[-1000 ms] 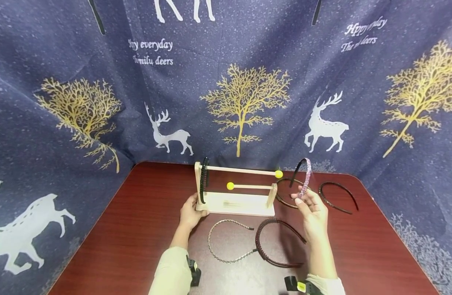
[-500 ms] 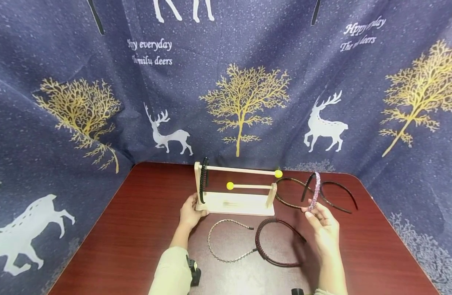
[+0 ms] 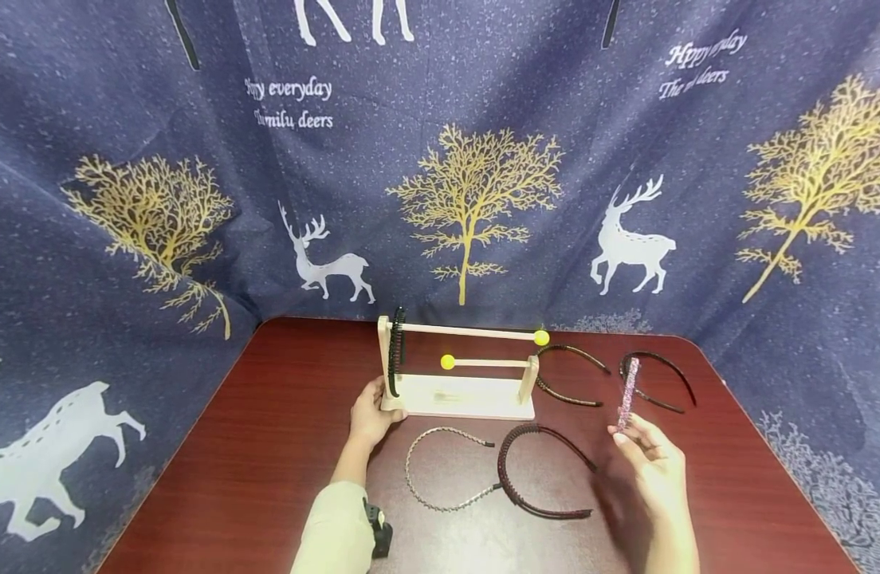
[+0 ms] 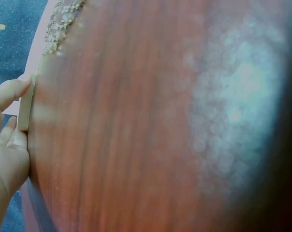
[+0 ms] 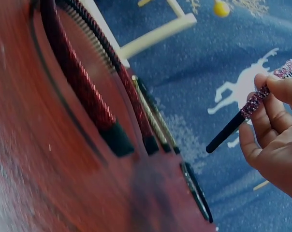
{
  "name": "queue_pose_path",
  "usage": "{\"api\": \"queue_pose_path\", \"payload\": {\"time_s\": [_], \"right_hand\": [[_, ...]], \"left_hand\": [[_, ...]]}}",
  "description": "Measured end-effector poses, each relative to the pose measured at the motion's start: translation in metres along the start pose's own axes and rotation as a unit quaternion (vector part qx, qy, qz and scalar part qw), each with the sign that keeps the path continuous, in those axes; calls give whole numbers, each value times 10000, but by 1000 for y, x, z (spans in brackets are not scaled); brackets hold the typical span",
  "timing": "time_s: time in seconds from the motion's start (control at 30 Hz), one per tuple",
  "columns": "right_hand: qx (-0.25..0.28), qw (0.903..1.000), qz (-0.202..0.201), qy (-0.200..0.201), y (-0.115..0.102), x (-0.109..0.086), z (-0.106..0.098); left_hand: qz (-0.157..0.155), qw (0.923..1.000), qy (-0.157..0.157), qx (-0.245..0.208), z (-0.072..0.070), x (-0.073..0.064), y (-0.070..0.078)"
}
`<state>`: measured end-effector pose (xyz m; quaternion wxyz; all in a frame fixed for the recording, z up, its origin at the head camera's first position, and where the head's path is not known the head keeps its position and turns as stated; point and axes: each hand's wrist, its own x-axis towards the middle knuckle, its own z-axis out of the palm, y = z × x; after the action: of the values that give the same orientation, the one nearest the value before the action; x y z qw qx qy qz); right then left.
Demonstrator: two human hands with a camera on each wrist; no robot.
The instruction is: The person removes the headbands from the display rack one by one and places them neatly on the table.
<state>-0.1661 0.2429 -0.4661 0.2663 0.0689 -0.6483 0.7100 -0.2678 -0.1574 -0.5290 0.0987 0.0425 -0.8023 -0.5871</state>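
Observation:
A pink glittery headband [image 3: 627, 395] is pinched between the thumb and fingers of my right hand [image 3: 655, 466], raised over the right side of the table. In the right wrist view, the black end of this headband [image 5: 226, 133] sticks out past the fingers. My left hand [image 3: 371, 414] grips the left end of a pale wooden stand [image 3: 483, 399]; the left wrist view shows thumb and fingers around the wood's edge [image 4: 26, 108]. On the stand's upper bar [image 3: 476, 331], at its left end, hangs a black toothed headband [image 3: 394, 363].
In front of the stand lie a thin gold beaded headband [image 3: 409, 474] and a dark red one [image 3: 503, 470]. A brown-gold headband [image 3: 569, 397] and a dark one [image 3: 669, 363] lie to the right. Yellow balls tip the upper bar and lower bar [image 3: 490, 364]. A patterned cloth [image 3: 426, 199] hangs behind.
My right hand has moved right and toward me with the pink headband, which has turned from a visible arch to nearly edge-on. The left hand and stand stay put.

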Motion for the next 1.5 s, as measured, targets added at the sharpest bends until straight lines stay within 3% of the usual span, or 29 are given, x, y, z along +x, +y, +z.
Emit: {"api": "queue_pose_path", "payload": {"time_s": [0.27, 0.37, 0.53, 0.67, 0.83, 1.03, 1.23, 1.4, 1.5], "right_hand": [[-639, 9969, -196, -403, 20, -4, -28], [-959, 9945, 78, -419, 17, -5, -32], [-2111, 9746, 623, -407, 8, -10, -36], [-2611, 9605, 700, -656, 7, -11, -42], [-2622, 9547, 972, -1015, 8, -11, -48], [-2775, 9379, 1564, -1372, 10, -11, -55], [-2700, 9309, 1837, -1634, 13, -10, -59], [-3112, 9093, 1964, -1941, 13, -9, -62], [-3038, 8992, 2238, -2216, 12, -9, -63]], "left_hand": [[36, 10000, 6, -28, 0, 0, -2], [95, 9999, 8, -39, 0, 0, -1], [105, 9999, 9, 1, 0, 1, -2], [43, 10000, 8, 4, 0, 0, -1], [36, 9999, -2, -100, 0, 0, 1], [15, 9999, -18, -125, 1, 0, 2], [24, 9999, 3, -117, 1, 0, 2], [56, 10000, 34, 2, 1, 0, 2], [37, 10000, 25, 12, 0, 1, 1]]}}
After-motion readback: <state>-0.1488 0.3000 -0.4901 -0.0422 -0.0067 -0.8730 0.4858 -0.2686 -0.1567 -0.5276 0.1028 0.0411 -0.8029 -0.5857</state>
